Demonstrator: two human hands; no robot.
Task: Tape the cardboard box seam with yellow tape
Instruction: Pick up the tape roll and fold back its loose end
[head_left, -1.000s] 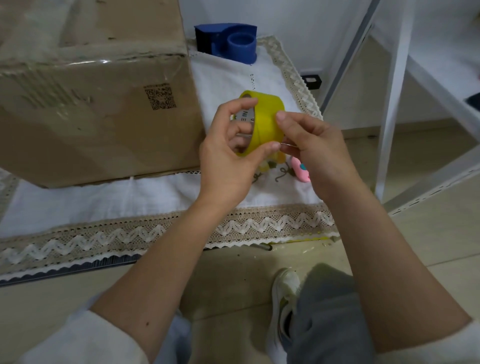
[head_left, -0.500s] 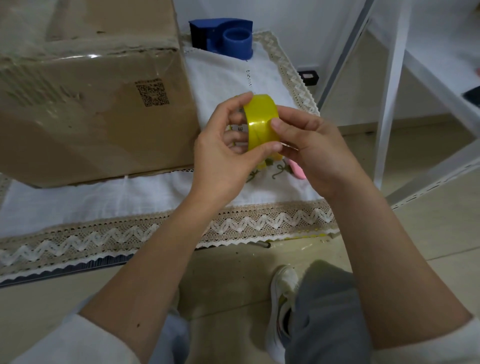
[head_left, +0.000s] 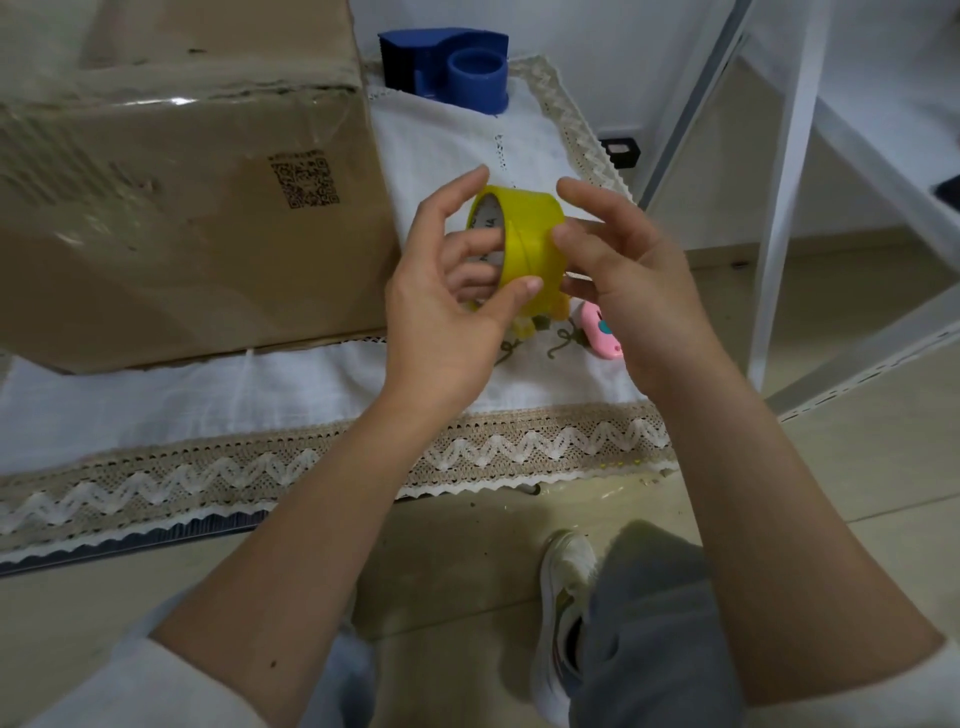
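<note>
Centrally, we held the yellow tape roll (head_left: 524, 244) on edge, its core axis running left-right: left hand (head_left: 447, 317) gripping it, right hand (head_left: 628, 275) fingertips touching; cardboard box (head_left: 176, 208) stood upper left.

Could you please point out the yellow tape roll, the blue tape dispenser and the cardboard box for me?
yellow tape roll (head_left: 530, 234): head view, on its outer yellow band.
blue tape dispenser (head_left: 475, 78): head view, on its round hub.
cardboard box (head_left: 182, 218): head view, on its front face.
</note>
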